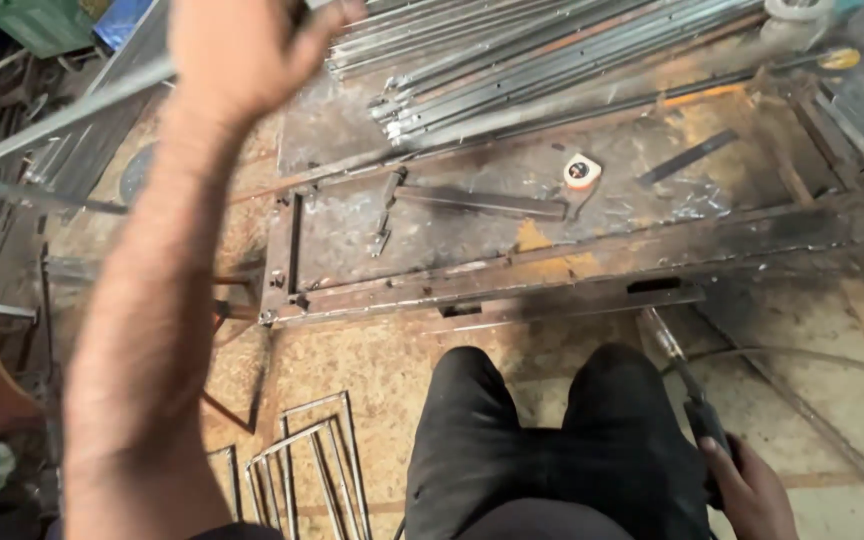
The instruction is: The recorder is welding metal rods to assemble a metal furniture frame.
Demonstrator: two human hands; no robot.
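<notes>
Up top, the left hand [237,50] reaches a long grey steel bar [62,115] — fingers curled, grip unclear; the right hand [752,495] clasps a dark-handled welding tool [702,410] low beside the knee.

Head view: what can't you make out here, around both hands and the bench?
- Left hand: fingertips cut off by the top edge; its grip on the long metal bar is unclear.
- Right hand: partly cut off by the bottom edge; the dark tool handle is half hidden by it.
- Tape measure: too small for detail.
</notes>
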